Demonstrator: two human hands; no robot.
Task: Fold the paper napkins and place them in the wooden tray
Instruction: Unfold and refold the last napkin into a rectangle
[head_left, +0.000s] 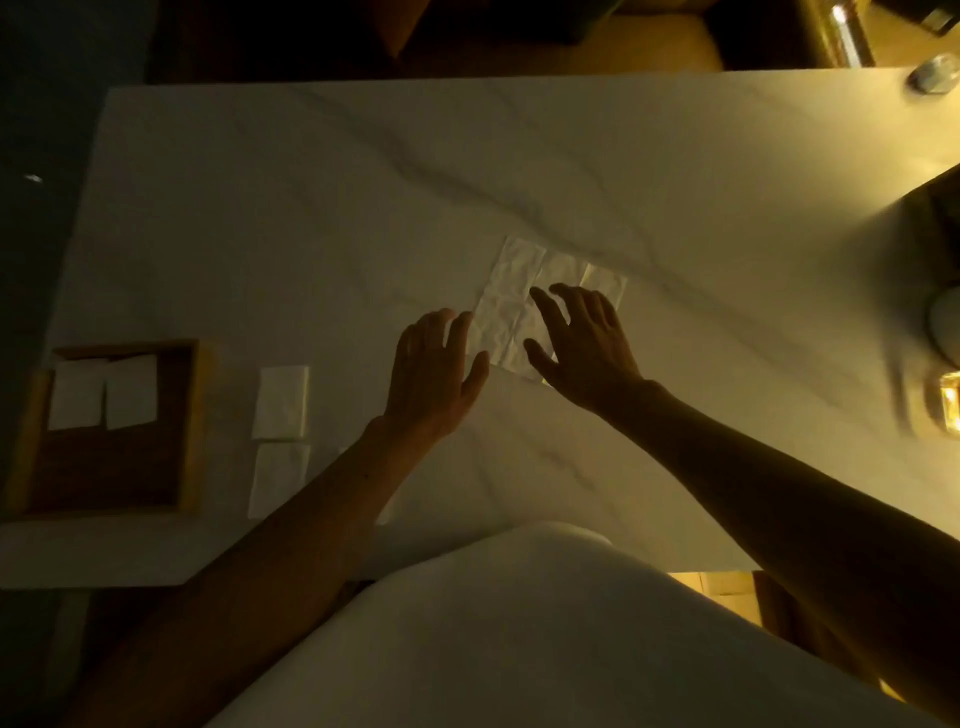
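Observation:
An unfolded white paper napkin (511, 296) lies flat and creased in the middle of the marble table. My right hand (582, 343) rests on its near right part with fingers spread. My left hand (434, 366) lies open at the napkin's left edge, fingertips touching it. A wooden tray (195, 426) sits at the table's left near corner with two folded napkins (104, 392) side by side in its far half. Two more folded napkins (280, 402) (278, 478) lie on the table just right of the tray.
The table (311, 208) is white marble with grey veins. A glass object (932, 75) stands at the far right corner; dark items (940, 208) and a lit amber glass (943, 408) crowd the right edge. My white-clad lap (519, 649) fills the foreground.

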